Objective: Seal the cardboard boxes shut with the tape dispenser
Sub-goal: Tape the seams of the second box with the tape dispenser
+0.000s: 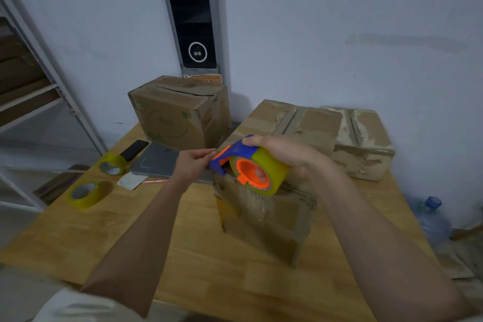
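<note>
At frame centre the right hand (pixel 285 154) grips the tape dispenser (pixel 248 165), blue and orange with a yellowish roll, held just above the nearest box (pixel 266 212) on the wooden worktop (pixel 183 243). The left hand (pixel 193 165) pinches at the dispenser's front end. At middle left lie two spare tape rolls (pixel 85 195), a white card (pixel 132 181), a grey tablet (pixel 156 161) and a dark phone (pixel 133 149). Farther back stand three more boxes: one at upper centre (pixel 177 112) with a faded green print, unreadable, and two at right (pixel 300 123). A water bottle (pixel 431 217) lies on the floor at far right.
</note>
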